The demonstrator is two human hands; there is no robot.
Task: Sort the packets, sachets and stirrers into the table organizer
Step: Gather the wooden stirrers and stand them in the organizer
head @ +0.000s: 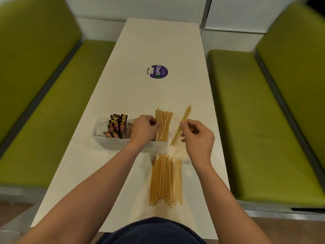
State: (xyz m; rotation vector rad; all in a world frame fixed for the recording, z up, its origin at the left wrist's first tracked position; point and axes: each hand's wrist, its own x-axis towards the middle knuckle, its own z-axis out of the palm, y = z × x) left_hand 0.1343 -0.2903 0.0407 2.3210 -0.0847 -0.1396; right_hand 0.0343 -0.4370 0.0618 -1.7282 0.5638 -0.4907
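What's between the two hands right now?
In the head view, the standing stirrers in the organizer's right compartment lie between the left hand and the right hand, which pinches a small bunch of stirrers.

Long white table (pixel 158 41) w/ a round purple sticker (pixel 157 71). Green bench on left (pixel 52 111) & green bench on right (pixel 255 120). White wall (pixel 140 6) at back. Brown floor (pixel 290 231).

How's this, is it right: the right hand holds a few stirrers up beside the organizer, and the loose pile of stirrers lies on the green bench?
Not the bench: the head view shows the loose pile lying on the white table. The right hand does hold a few stirrers up beside the organizer.
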